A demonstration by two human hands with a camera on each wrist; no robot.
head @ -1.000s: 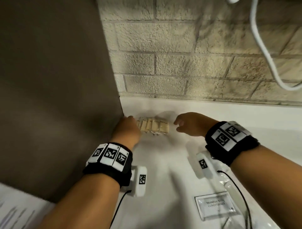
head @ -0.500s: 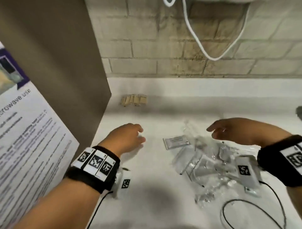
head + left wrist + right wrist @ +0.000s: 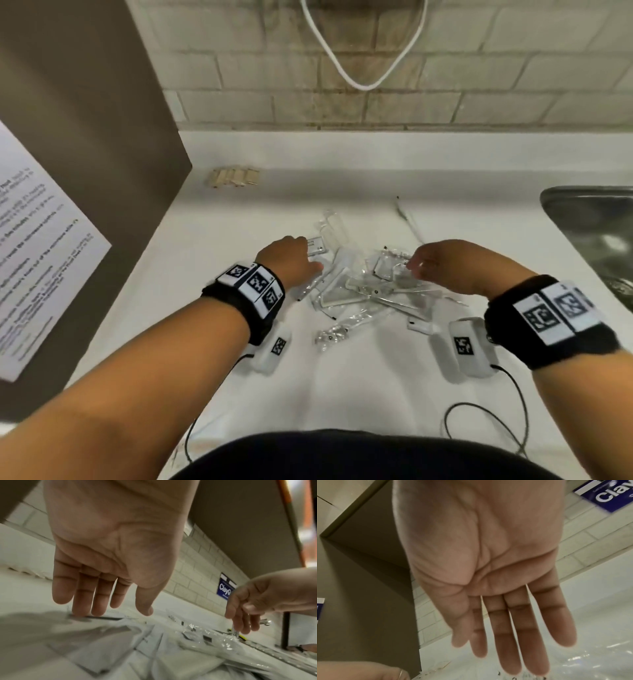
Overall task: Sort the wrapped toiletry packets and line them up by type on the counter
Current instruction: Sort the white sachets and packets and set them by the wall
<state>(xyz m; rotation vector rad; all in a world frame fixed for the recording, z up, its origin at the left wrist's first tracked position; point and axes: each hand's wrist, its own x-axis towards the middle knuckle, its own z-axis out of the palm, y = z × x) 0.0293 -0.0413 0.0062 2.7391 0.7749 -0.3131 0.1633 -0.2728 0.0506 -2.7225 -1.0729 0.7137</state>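
Note:
A heap of clear-wrapped toiletry packets [image 3: 359, 291] lies mid-counter. A row of tan packets [image 3: 234, 177] stands lined up at the back left by the cabinet wall. My left hand [image 3: 308, 255] is at the heap's left edge, its straight fingers [image 3: 96, 607] touching a flat white labelled packet [image 3: 317, 246]. My right hand [image 3: 416, 265] hovers over the heap's right side, fingers [image 3: 513, 649] extended downward just above the crinkled wrappers [image 3: 573, 661]. Neither hand holds anything.
A brown cabinet side [image 3: 102, 137] with a paper notice [image 3: 37, 260] walls the left. A steel sink [image 3: 589, 233] sits at the right. A white cord [image 3: 363, 82] loops down the brick wall. Black cables [image 3: 486, 411] trail near the counter's front edge.
Both hands drew back from the tan row at the back left and came down onto the heap. The left hand now touches the labelled packet.

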